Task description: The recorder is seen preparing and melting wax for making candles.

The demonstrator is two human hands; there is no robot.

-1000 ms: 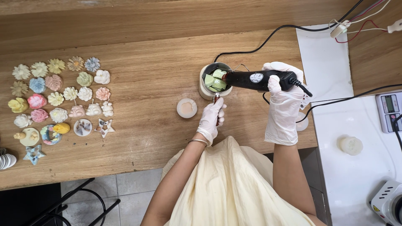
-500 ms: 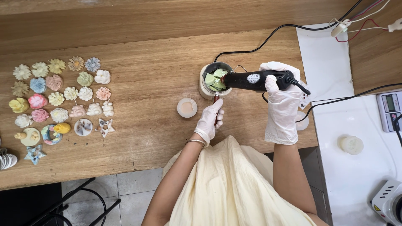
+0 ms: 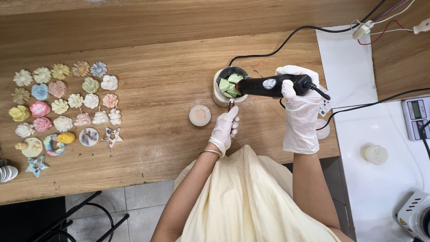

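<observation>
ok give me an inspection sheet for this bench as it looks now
surface: wooden table, white mat at right
job's things: metal cup of green chunks; black heat gun aimed into it
clutter: pastel flower and star casts; round peach disc; white mould; scale
grippers: right hand gloved, gripping heat gun; left hand gloved, on cup's handle
cables: black cord across table
surroundings: tiled floor
</observation>
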